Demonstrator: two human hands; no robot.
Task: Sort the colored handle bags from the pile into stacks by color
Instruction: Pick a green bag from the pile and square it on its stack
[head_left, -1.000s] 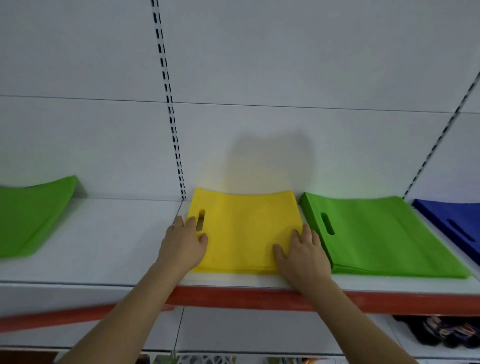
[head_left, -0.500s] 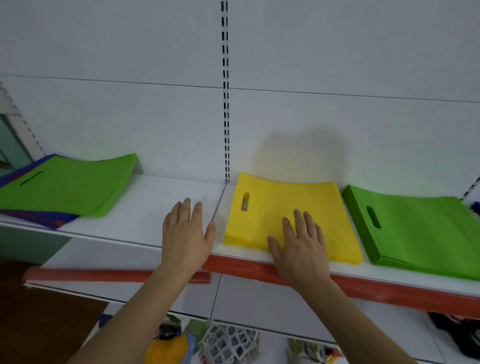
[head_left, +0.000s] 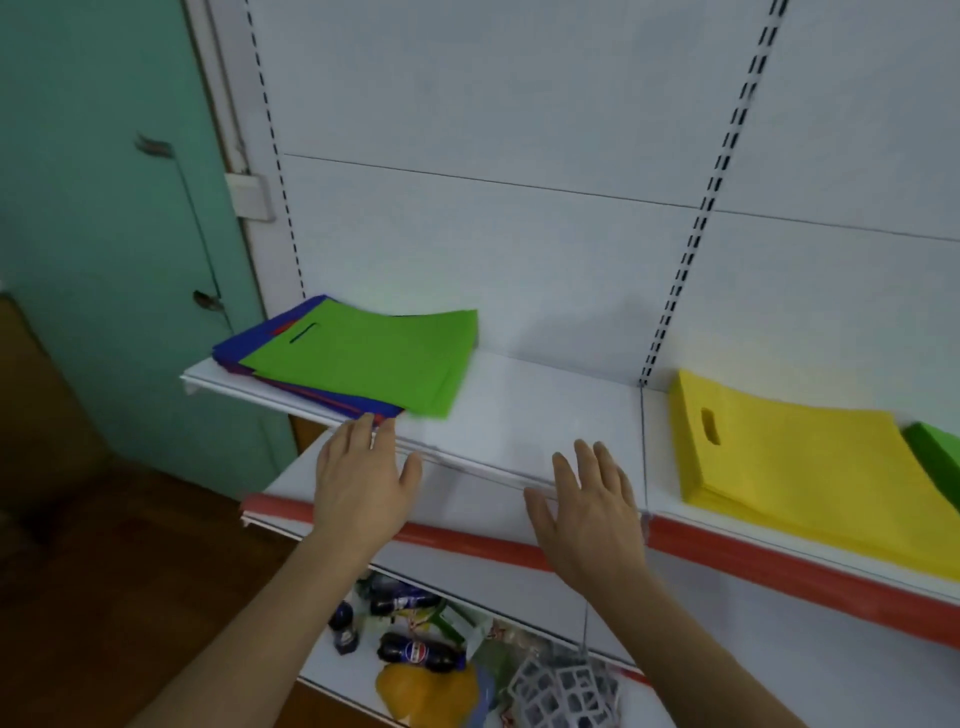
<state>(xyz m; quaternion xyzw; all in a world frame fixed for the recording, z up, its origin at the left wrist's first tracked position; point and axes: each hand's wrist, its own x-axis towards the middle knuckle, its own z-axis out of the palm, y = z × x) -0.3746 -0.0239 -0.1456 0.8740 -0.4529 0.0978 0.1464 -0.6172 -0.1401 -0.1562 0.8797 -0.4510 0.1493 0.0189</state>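
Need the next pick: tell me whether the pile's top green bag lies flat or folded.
Flat: the green bag lies spread atop the blue bags, handle slot showing.

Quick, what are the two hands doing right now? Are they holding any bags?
Left hand: open, fingers straight, holding nothing, just short of the mixed pile.
Right hand: open, fingers spread, holding nothing, over the shelf edge.

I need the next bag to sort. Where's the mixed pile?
In the head view, the mixed pile lies at the shelf's left end, green bag on top, just beyond the left hand, well left of the yellow stack.
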